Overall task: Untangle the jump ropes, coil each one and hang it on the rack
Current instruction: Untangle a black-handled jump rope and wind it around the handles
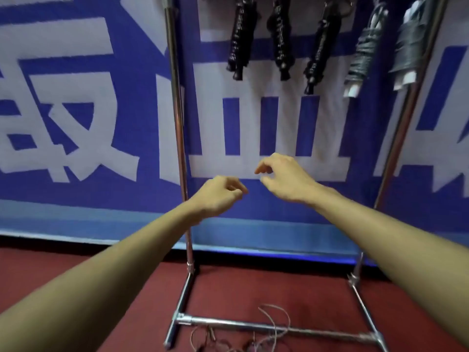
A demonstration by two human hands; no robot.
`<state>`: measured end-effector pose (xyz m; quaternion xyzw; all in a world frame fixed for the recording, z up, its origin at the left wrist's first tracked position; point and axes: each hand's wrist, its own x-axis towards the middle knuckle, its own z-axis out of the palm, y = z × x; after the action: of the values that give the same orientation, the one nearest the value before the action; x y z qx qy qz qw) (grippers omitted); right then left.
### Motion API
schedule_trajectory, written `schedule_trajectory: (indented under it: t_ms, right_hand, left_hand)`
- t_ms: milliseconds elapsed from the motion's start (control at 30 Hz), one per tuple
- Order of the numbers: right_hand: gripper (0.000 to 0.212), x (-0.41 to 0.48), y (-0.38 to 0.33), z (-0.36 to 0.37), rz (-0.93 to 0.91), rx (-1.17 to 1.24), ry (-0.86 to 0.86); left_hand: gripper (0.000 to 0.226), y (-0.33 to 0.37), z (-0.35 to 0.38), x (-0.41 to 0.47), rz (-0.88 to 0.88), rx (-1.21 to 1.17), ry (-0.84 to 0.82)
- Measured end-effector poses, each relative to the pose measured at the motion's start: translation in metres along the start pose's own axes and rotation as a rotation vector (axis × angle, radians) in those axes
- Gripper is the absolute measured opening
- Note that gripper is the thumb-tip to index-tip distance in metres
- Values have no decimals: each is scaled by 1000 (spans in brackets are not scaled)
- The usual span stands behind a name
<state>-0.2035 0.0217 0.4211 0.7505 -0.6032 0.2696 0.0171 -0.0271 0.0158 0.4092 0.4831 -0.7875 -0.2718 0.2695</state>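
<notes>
A chrome rack (177, 118) stands before a blue banner. From its top hang several coiled jump ropes: three with black handles (281, 41) and two wound in grey cord with white handles (361, 54). A thin tangled rope (274, 323) lies on the red floor across the rack's base bar. My left hand (218, 196) and my right hand (286, 176) are held out at mid height in front of the rack, fingers loosely curled. Neither hand holds anything I can see.
The rack's base bar (266, 326) and its feet spread over the red floor (279, 283) near my position. The blue banner with large white characters (76, 110) closes off the space behind the rack.
</notes>
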Motion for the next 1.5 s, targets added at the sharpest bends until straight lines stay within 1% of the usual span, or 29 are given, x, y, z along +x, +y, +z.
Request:
schedule_trajectory:
  t_ms: [67, 267, 367, 467, 533, 633, 767, 900, 933, 967, 1033, 1067, 1167, 1233, 1267, 1367, 1500]
  right_hand:
    - [29, -33, 14, 35, 26, 16, -107]
    - [27, -107, 50, 118, 131, 39, -401]
    - [24, -136, 61, 153, 171, 84, -490]
    - [23, -155, 68, 194, 214, 154, -576]
    - [24, -159, 69, 225, 227, 189, -613]
    - [28, -158, 65, 271, 233, 226, -652]
    - [29, -157, 57, 329, 253, 294, -698]
    - [28, -160, 57, 366, 242, 358, -723]
    - [27, -161, 59, 372, 246, 372, -723]
    - [27, -162, 61, 377, 258, 386, -724]
    - [26, -166, 66, 384, 287, 406, -730]
    - [25, -167, 68, 385, 297, 413, -734]
    - [25, -169, 71, 382, 302, 413, -740]
    - [24, -167, 71, 374, 295, 406, -732]
    - [24, -165, 69, 368, 284, 403, -725]
    - [26, -152, 60, 341, 241, 384, -668]
    - [35, -135, 42, 288, 193, 376, -569]
  left_hand:
    - [20, -28, 33, -17, -23, 42, -67]
    - [17, -106, 120, -57, -138, 32, -246]
    - [16, -144, 154, -70, -206, 44, -327]
    - [14, -182, 171, -80, -274, 62, -366]
    - [12, -210, 175, -84, -334, 68, -363]
    - [16, -254, 178, -92, -465, 18, -322]
    - [22, -316, 199, -106, -630, 68, -300]
    - [21, -363, 229, -111, -776, 51, -216]
    - [21, -372, 236, -111, -810, 53, -214]
    - [22, -380, 242, -112, -824, 76, -246]
    - [24, -392, 254, -115, -809, 181, -340]
    - [26, -395, 258, -117, -794, 242, -355]
    - [26, -391, 260, -117, -744, 372, -324]
    - [25, -378, 249, -112, -666, 390, -286]
    - [26, -370, 240, -107, -607, 397, -285]
    - [26, -334, 206, -90, -341, 502, -321]
    - [21, -265, 159, -69, -109, 759, -392]
